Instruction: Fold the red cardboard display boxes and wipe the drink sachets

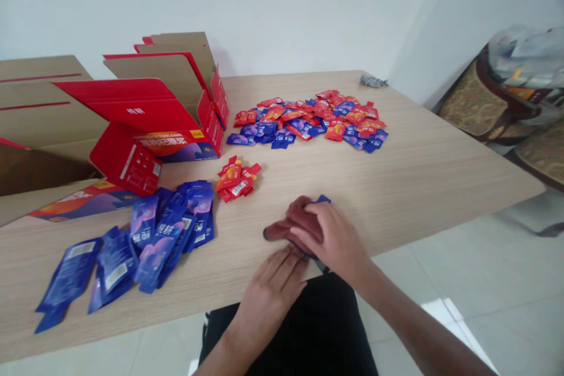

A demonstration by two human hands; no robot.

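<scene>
A crumpled brown cloth [282, 228] with a dark edge lies near the front edge of the table. My right hand [337, 241] is closed over it from the right, thumb and fingers pressing into the folds. Just beyond those fingers a small blue corner [324, 198], like a sachet's, sticks out; the rest is covered. My left hand [273, 288] meets the cloth's near edge, fingers close together and bent over it, tips partly hidden. Left of the hands are a small heap of red sachets [238, 181] and a spread of blue sachets [163, 241].
Red and blue sachets [304, 117] form a long mixed pile farther back. Red printed cartons [176, 144] with raised flaps stand at the back left, beside an open brown carton [39, 117]. A grey crumpled item [373, 81] sits at the far corner. Chairs [471, 94] stand to the right.
</scene>
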